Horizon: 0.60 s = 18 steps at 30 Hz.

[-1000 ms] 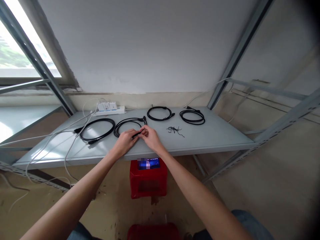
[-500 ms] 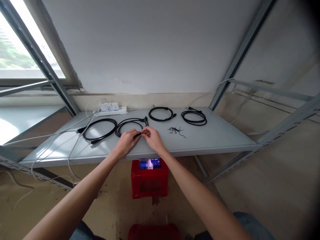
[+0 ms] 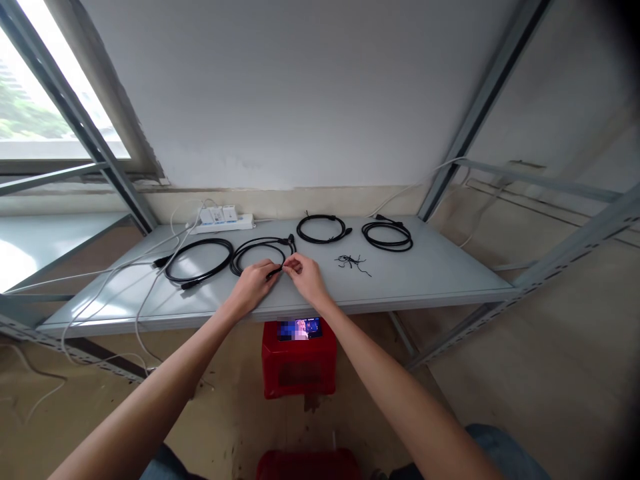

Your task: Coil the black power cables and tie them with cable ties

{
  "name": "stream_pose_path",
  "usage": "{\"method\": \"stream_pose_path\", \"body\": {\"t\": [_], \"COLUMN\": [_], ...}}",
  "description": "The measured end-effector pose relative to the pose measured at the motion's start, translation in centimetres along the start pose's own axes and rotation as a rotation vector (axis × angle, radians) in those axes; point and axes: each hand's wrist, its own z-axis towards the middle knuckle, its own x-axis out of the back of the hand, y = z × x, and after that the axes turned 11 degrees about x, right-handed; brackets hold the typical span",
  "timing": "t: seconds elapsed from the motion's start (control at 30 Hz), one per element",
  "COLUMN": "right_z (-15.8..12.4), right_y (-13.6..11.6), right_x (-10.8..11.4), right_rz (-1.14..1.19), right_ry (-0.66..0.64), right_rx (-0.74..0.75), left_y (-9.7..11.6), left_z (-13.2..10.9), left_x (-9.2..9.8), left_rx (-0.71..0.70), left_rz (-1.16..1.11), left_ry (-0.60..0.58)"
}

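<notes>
A coiled black cable (image 3: 250, 243) lies near the front of the grey shelf, its plug end upright at the right of the loop. My left hand (image 3: 254, 285) rests at the near side of this coil, fingers closed around the cable. Right beside it, my right hand (image 3: 304, 275) is closed in a pinch at the same stretch of cable. Whatever is between those fingertips is too small to make out. Several thin black twist ties (image 3: 351, 261) lie in a loose tangle to the right of my hands.
Other black cable coils lie on the shelf (image 3: 425, 273): one left (image 3: 199, 260), one behind (image 3: 323, 229), one at right (image 3: 387, 235). A white power strip (image 3: 225, 222) stands at the back. White wires (image 3: 149, 290) cross the left side. Below, a phone (image 3: 307, 328) rests on a red stool (image 3: 299, 367).
My right fingertips have shifted slightly and pinch closer together at the cable. My left hand keeps its place, and the coils have not moved.
</notes>
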Motion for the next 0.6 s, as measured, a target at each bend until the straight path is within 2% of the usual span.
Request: {"method": "stream_pose_path", "body": {"t": [0.6], "right_z": [-0.03], "right_y": [0.34], "right_x": [0.03], "right_rz": [0.004], "right_ry": [0.046], "right_rx": [0.088], "left_y": [-0.02], "left_z": [-0.10], "left_x": [-0.04], "left_rx": [0.032], "left_rz": [-0.041], "left_ry": [-0.043]}}
